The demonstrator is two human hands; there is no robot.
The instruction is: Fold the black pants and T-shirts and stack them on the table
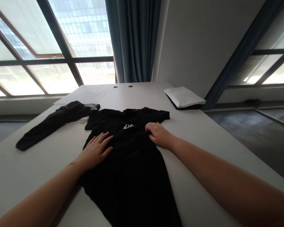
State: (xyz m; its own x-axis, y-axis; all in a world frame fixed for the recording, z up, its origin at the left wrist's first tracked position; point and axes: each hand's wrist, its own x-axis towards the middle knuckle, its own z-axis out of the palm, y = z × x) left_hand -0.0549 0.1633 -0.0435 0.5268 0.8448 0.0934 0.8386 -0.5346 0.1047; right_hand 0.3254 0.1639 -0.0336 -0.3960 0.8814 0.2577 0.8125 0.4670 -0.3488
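A black T-shirt with small white lettering on its chest lies spread flat on the white table, collar away from me. My left hand rests flat on the shirt's left side, fingers stretched out and slightly apart. On the shirt's right edge, near the sleeve, lies my right hand, palm down with the fingers slightly bent and pressing the cloth. Neither hand grips anything.
A second black garment lies bunched at the table's left. Sheets of paper lie at the far left, and folded white cloth on a dark pad at the far right. Windows and a curtain stand behind the table.
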